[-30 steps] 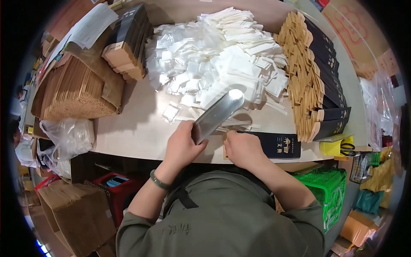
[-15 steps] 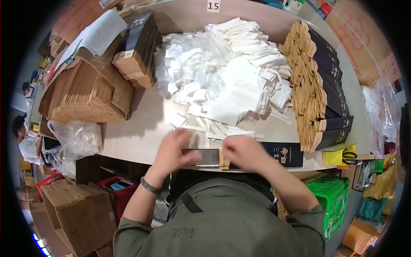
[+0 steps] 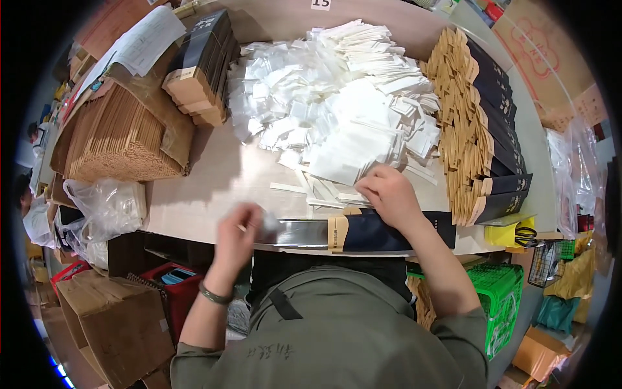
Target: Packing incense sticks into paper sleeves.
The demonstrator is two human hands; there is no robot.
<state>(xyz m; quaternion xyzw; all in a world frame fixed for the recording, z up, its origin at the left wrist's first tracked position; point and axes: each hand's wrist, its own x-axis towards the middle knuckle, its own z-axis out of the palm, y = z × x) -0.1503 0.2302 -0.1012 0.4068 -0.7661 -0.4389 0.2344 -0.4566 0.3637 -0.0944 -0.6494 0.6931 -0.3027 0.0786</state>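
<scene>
My left hand (image 3: 238, 235), smeared by motion, is off the table's front edge with fingers drawn together. A small pale, see-through packet (image 3: 269, 224) shows blurred at its fingertips. My right hand (image 3: 392, 196) is pinched closed at the near edge of the loose white paper strips (image 3: 327, 190); what lies between its fingertips is hidden. Below that wrist a dark navy paper sleeve with a tan end (image 3: 369, 235) lies flat along the front edge. Its tan end rests by a shiny metal strip (image 3: 301, 233).
A large heap of white packets and strips (image 3: 337, 123) covers the table's middle. Rows of tan-and-navy sleeves (image 3: 479, 136) stand right; a bundled stack (image 3: 201, 71) and a brown cardboard stack (image 3: 123, 146) stand left. Scissors (image 3: 526, 236) sit in a yellow holder (image 3: 502, 235).
My right hand has left the sleeve's tan end and moved up and right to the white strips. The left hand has shifted left; the small packet is gone from the table before the heap.
</scene>
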